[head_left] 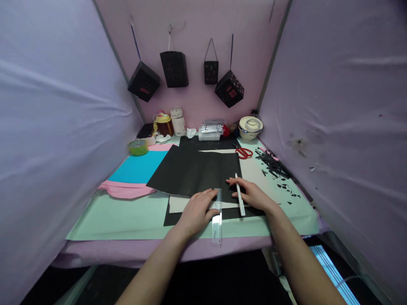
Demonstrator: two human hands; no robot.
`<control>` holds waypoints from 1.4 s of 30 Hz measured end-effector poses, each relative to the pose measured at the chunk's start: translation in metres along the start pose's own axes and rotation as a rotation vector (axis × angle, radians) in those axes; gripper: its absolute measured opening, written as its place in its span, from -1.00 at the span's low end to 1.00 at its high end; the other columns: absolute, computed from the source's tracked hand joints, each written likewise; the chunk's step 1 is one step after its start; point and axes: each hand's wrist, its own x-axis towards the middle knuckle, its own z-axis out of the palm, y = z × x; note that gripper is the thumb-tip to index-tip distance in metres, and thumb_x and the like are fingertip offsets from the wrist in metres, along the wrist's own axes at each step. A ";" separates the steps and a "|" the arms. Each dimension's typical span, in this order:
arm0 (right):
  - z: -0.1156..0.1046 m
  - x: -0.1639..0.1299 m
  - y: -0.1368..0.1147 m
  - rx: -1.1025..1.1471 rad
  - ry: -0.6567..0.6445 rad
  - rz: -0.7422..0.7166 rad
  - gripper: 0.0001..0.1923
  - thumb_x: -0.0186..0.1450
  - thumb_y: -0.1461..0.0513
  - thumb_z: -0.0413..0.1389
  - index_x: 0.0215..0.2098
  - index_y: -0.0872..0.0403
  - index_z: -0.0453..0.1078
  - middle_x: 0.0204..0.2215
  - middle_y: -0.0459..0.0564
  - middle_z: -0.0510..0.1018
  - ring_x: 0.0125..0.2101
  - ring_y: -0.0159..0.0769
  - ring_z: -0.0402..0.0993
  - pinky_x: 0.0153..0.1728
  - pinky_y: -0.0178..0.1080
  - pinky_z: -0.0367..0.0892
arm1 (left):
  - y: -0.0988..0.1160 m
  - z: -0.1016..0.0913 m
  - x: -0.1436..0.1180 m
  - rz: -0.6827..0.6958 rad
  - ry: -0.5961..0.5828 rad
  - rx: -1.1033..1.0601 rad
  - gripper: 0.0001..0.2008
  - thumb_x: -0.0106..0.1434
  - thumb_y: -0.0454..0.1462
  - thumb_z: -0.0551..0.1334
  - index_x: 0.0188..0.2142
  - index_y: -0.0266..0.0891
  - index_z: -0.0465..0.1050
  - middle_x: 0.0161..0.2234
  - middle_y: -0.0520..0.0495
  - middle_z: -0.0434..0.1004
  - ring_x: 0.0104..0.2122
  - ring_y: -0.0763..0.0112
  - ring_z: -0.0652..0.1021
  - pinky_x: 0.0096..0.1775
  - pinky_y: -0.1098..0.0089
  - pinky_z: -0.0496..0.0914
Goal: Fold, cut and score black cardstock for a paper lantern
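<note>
Two hands rest on black paper [193, 171] near the surface's front edge: left hand [197, 212] lies flat, fingers spread, pressing a clear ruler [217, 216] (set upright across the sheet); right hand [252, 195] pinches a white pen [240, 200].

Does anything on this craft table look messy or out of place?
Yes: black paper scraps lie scattered loose along the right side of the mat, beside the red scissors. The rest looks orderly.
</note>
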 end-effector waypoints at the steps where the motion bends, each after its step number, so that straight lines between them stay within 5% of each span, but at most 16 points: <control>1: 0.000 0.000 0.001 0.007 0.033 0.002 -0.70 0.19 0.22 0.14 -0.09 -0.05 0.34 0.08 -0.01 0.44 0.13 -0.17 0.30 0.13 -0.03 0.19 | 0.000 0.000 0.000 -0.002 -0.002 0.000 -0.46 0.28 -0.12 0.20 0.21 -0.10 0.13 0.17 -0.08 0.31 0.16 0.19 0.32 0.12 0.16 0.23; 8: -0.006 -0.002 0.012 0.065 0.348 0.048 -0.76 0.26 0.17 0.06 -0.10 -0.04 0.36 -0.01 -0.01 0.50 0.02 -0.19 0.40 0.08 -0.04 0.25 | 0.000 -0.001 0.000 0.005 0.005 -0.025 -0.48 0.29 -0.14 0.19 0.20 -0.11 0.15 0.17 -0.10 0.32 0.16 0.18 0.32 0.13 0.14 0.21; 19: -0.040 -0.015 0.028 0.058 0.057 0.091 -0.66 0.16 0.26 0.12 -0.08 -0.02 0.40 -0.05 -0.05 0.51 -0.05 -0.21 0.44 0.02 -0.12 0.31 | 0.017 -0.001 0.017 0.087 -0.146 -0.003 -0.47 0.30 -0.20 0.16 0.23 -0.12 0.06 0.21 -0.09 0.26 0.25 0.25 0.18 0.24 0.12 0.00; 25: -0.041 -0.017 0.031 0.049 0.073 0.075 -0.63 0.13 0.25 0.16 -0.06 -0.03 0.39 -0.05 -0.05 0.51 -0.03 -0.21 0.42 0.04 -0.13 0.29 | 0.041 0.004 0.025 0.139 -0.253 0.020 -0.15 0.07 0.03 0.32 0.26 -0.17 0.04 0.30 -0.24 0.03 0.29 0.06 0.03 0.24 -0.02 -0.04; 32: -0.033 -0.018 0.030 0.021 0.099 0.064 -0.63 0.14 0.24 0.18 -0.06 -0.04 0.37 -0.04 -0.07 0.51 -0.03 -0.21 0.43 0.03 -0.14 0.30 | 0.052 0.024 0.009 0.029 -0.105 -0.011 -0.47 0.21 -0.35 0.17 0.19 -0.21 0.17 0.30 -0.25 0.00 0.27 0.11 0.10 0.22 -0.01 0.07; 38: -0.026 -0.018 0.026 -0.013 0.128 0.053 -0.62 0.14 0.24 0.20 -0.05 -0.06 0.37 -0.04 -0.07 0.51 -0.03 -0.19 0.43 0.02 -0.12 0.30 | 0.056 0.033 0.012 -0.063 0.033 -0.159 -0.46 0.18 -0.46 0.17 0.15 -0.17 0.23 0.28 -0.24 0.00 0.18 0.12 0.27 0.13 0.08 0.25; 42: -0.024 -0.018 0.026 -0.033 0.153 0.045 -0.63 0.13 0.24 0.21 -0.08 -0.07 0.38 -0.05 -0.09 0.52 -0.05 -0.21 0.45 0.01 -0.13 0.32 | 0.061 0.034 0.012 -0.121 0.073 -0.106 -0.51 0.18 -0.42 0.21 0.12 -0.25 0.26 0.10 -0.26 0.25 0.03 0.15 0.39 0.05 0.11 0.32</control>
